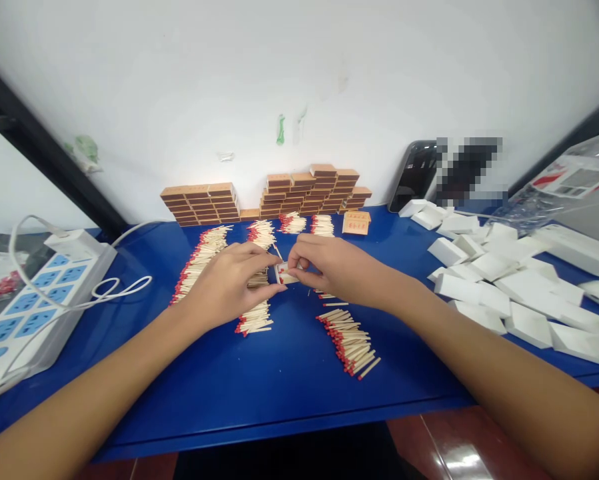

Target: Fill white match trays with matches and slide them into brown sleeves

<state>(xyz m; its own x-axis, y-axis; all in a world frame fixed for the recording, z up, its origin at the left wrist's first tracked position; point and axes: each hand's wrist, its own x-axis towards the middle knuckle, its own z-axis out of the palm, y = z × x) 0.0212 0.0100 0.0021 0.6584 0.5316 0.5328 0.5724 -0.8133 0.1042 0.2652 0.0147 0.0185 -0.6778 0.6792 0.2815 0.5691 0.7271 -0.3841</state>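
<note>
My left hand [232,283] and my right hand [329,267] meet over the middle of the blue table [279,380]. Between them they hold a small white matchbox tray [285,273] with matches in it, fingers of both hands closed round its ends. Rows of red-tipped matches lie around: one long row [199,260] to the left, a bunch [254,319] under my left hand, another pile [350,340] below my right wrist. Further small heaps [293,223] lie toward the wall.
Stacks of brown matchboxes [309,190] stand against the white wall, with one printed box [356,223] lying flat. Several white box sleeves [499,280] cover the right side. A white and blue power strip [39,300] with cables sits left. A dark phone [414,175] leans on the wall.
</note>
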